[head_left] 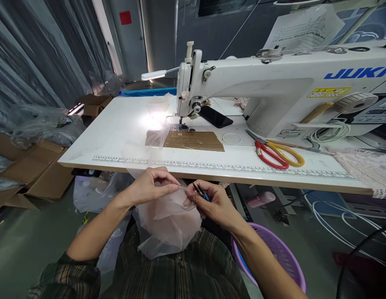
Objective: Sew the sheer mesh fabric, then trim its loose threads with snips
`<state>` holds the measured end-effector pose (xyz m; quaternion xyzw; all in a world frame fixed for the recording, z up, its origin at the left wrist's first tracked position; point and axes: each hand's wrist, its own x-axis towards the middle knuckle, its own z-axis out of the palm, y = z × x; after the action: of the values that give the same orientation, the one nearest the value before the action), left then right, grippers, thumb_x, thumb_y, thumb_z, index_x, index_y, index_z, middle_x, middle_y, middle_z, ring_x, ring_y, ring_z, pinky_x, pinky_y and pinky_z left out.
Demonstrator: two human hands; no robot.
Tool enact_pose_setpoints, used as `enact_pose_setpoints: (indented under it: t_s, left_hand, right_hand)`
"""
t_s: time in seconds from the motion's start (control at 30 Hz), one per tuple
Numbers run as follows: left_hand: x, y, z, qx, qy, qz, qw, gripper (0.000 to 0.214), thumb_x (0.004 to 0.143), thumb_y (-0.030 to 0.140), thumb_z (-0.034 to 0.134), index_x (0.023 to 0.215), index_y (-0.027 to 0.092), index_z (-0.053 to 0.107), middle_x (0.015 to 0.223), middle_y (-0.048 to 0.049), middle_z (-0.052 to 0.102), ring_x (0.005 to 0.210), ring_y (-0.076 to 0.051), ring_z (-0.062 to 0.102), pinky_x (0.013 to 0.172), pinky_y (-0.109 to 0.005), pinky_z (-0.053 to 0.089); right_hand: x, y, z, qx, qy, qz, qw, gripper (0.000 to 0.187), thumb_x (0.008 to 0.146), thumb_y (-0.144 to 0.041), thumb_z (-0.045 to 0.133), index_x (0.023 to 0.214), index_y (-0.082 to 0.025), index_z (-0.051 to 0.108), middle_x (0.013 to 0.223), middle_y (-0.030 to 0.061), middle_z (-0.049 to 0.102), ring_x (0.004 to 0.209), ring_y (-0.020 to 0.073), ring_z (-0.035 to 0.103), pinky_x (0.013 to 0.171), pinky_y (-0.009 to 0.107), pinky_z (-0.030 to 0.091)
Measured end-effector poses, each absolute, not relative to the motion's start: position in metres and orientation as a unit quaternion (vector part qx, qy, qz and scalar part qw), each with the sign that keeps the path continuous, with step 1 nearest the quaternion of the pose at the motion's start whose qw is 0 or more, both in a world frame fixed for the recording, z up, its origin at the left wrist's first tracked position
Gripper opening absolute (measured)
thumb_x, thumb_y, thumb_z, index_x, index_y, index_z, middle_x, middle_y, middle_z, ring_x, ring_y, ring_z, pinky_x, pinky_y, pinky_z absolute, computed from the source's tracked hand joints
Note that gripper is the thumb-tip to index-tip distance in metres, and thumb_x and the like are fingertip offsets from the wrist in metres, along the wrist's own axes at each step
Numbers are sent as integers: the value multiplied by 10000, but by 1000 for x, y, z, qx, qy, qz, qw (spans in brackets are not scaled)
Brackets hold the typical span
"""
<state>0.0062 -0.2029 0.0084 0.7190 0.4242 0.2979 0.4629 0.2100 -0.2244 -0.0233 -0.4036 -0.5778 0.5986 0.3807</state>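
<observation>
My left hand [151,185] pinches the top edge of a sheer pale pink fabric piece [168,224] that hangs over my lap, below the table's front edge. My right hand [211,203] holds the same edge from the right, fingers closed, with small blue-handled thread snips [201,193] tucked in its grip, tips pointing up-left toward the fabric. More of the sheer fabric [157,133] trails up onto the table toward the needle of the white sewing machine [274,87].
Red and yellow scissors [275,153] lie on the white table [124,133], a brown card patch [196,140] by the needle, lace fabric [367,166] at right. A purple basket [274,253] sits by my right knee. Cardboard boxes [40,166] and plastic bags lie on the floor at left.
</observation>
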Motion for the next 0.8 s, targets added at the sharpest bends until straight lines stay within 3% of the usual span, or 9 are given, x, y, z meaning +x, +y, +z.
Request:
enact_pose_setpoints:
  t_s: [0.17, 0.37, 0.6, 0.7, 0.8]
  left_hand:
    - [6, -207, 4, 668, 407, 291, 551, 223, 838, 361, 615, 864, 140, 618, 757, -16, 583, 690, -108, 516, 624, -232, 401]
    - [6, -210, 6, 635, 409, 278, 594, 229, 770, 314, 710, 831, 130, 590, 822, -51, 661, 724, -109, 590, 651, -232, 444]
    - [4, -212, -1, 680, 413, 293, 531, 304, 799, 323, 696, 983, 171, 508, 790, -27, 710, 744, -126, 633, 697, -259, 451]
    - [6, -214, -5, 688, 404, 303, 521, 315, 804, 325, 688, 1003, 177, 495, 803, -27, 717, 753, -137, 645, 715, -276, 460]
    - [8, -215, -6, 680, 401, 319, 524, 320, 808, 315, 685, 1016, 176, 485, 784, -19, 713, 745, -136, 651, 735, -284, 467]
  right_hand:
    - [209, -229, -27, -405, -566, 625, 353, 410, 757, -564, 681, 736, -169, 573, 653, 5, 674, 371, 45, 442, 368, 188, 371]
    - [211, -234, -30, -405, -570, 627, 345, 393, 787, -544, 658, 733, -165, 567, 681, 27, 701, 363, 41, 452, 370, 178, 353]
    - [211, -236, -34, -405, -586, 624, 322, 392, 814, -560, 615, 767, -176, 554, 690, 26, 693, 363, 51, 437, 376, 192, 347]
    - [212, -238, -35, -412, -641, 557, 330, 370, 874, -538, 547, 789, -179, 580, 712, 30, 673, 463, 90, 493, 438, 216, 384]
    - [214, -238, -34, -428, -702, 444, 355, 445, 968, -517, 357, 825, -183, 615, 766, 46, 653, 633, 141, 561, 548, 244, 417]
